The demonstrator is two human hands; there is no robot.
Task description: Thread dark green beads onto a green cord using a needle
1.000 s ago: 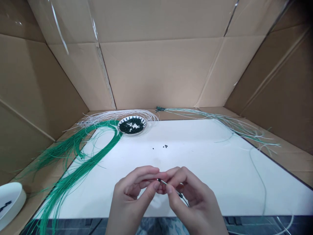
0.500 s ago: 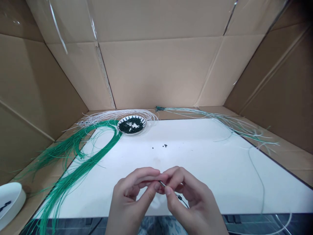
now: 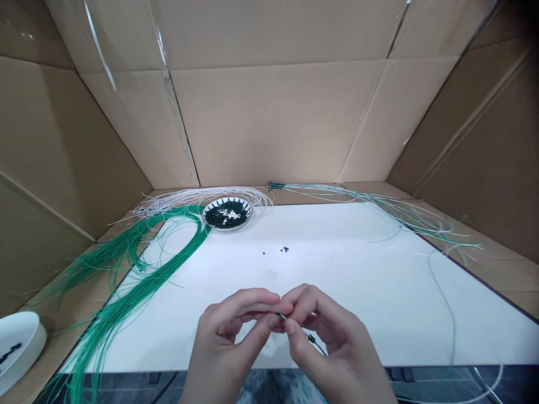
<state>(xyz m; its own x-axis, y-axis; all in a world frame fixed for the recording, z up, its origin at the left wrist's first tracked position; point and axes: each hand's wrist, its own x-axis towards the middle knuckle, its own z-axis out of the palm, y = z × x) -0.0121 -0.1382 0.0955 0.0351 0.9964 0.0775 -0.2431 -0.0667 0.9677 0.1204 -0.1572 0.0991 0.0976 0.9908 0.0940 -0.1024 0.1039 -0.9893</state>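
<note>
1. the thin strand (image 3: 283,317) lies between the two hands, low in the middle of the view, over the near part of the white board (image 3: 412,314).
2. its long axis slants: the upper end is at the left fingertips, and the line runs down and rightward under the right fingers to dark lumps (image 3: 311,338).
3. the left hand (image 3: 214,342) pinches at the upper-left end; the right hand (image 3: 343,342) pinches lower along it, and the fingertips meet.
4. the right hand is nearer the dark lumps, the left nearer the tip; what else the left pinch hides, i cannot tell.
5. beyond the hands, well apart, lie dark specks (image 3: 286,249); farther and leftward sits the dish (image 3: 228,214).
</note>
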